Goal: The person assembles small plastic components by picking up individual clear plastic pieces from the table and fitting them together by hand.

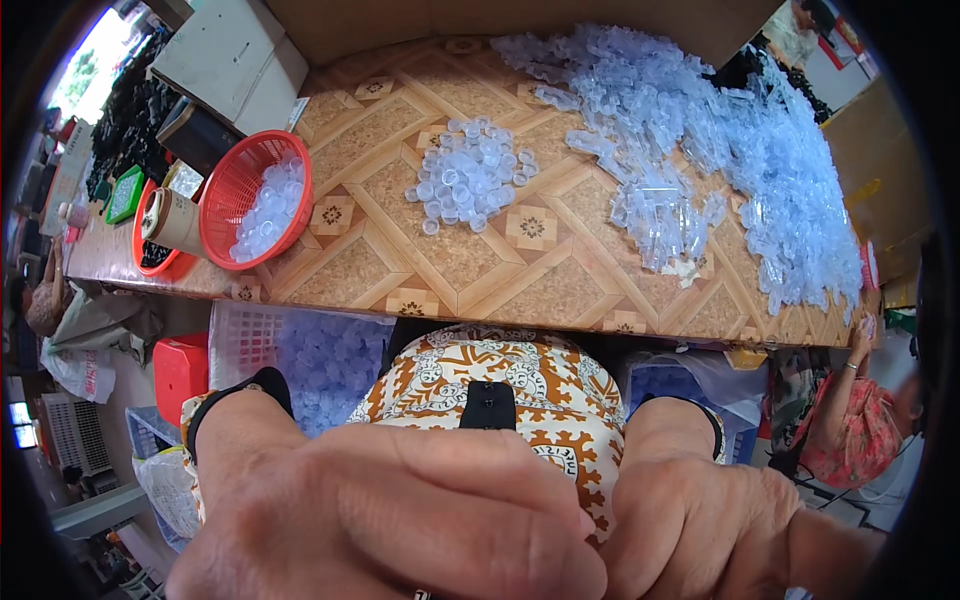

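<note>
My left hand (400, 515) is very close to the view, low in the picture, its fingers curled in. My right hand (705, 525) is beside it to the right, also with bent, closed fingers. Whatever either hand may grip is hidden behind the fingers and below the lower edge. Beyond them, on the patterned table (390, 265), lies a loose pile of small round clear plastic caps (465, 175). Farther right spreads a big heap of clear plastic tube-like pieces (650, 90), with a smaller cluster of clear pieces (655, 215) nearer the front edge.
A red basket (208, 215) with clear caps stands at the table's left, beside a beige cup-like container (175, 222) and a pile of black pieces (130, 110). Under the table sits a white crate (240, 335) of clear parts. Another person (850, 425) is at the right.
</note>
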`<state>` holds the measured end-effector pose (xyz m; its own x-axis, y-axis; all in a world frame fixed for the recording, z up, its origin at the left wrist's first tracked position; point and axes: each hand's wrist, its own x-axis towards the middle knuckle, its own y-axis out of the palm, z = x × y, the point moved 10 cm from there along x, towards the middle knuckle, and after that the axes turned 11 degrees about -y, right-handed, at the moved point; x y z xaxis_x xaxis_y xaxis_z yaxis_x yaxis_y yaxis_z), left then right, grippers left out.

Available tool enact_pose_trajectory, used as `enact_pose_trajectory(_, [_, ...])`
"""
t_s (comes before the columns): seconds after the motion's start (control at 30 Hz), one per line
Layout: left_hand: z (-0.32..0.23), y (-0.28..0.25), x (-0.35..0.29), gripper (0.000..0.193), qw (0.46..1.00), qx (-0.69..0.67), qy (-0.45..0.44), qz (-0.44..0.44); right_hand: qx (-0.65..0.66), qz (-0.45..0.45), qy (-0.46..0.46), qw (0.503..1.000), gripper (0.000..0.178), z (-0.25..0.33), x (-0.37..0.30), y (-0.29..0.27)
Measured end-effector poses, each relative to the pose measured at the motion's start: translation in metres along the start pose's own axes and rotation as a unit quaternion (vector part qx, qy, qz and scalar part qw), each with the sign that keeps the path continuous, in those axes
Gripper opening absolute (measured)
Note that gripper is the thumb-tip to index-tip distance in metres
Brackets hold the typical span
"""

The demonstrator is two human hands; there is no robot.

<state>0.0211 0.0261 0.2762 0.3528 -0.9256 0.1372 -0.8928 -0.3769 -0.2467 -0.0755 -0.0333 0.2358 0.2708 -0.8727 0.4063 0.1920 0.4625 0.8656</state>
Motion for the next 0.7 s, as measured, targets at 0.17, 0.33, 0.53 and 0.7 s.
enact_pose_trajectory(0.17, [-0.004, 0.002, 0.008, 0.06, 0.999, 0.02, -0.003, -0.03, 0.01, -0.013, -0.02, 1.0, 0.026, 0.013, 0.012, -0.011])
enact_pose_trajectory(0.33, [-0.005, -0.004, 0.01, 0.063, 0.997, 0.036, -0.021, -0.071, 0.02, -0.03, -0.023, 0.999, 0.028, 0.002, -0.003, -0.008])
enact_pose_trajectory(0.53, [-0.003, -0.007, 0.005, 0.065, 0.995, 0.045, -0.031, -0.086, 0.012, -0.058, -0.056, 0.997, 0.029, -0.006, -0.01, -0.012])
enact_pose_trajectory(0.7, [-0.035, 0.007, -0.014, 0.068, 0.994, 0.066, 0.036, -0.077, 0.023, -0.038, -0.149, 0.988, 0.03, -0.001, 0.002, 0.003])
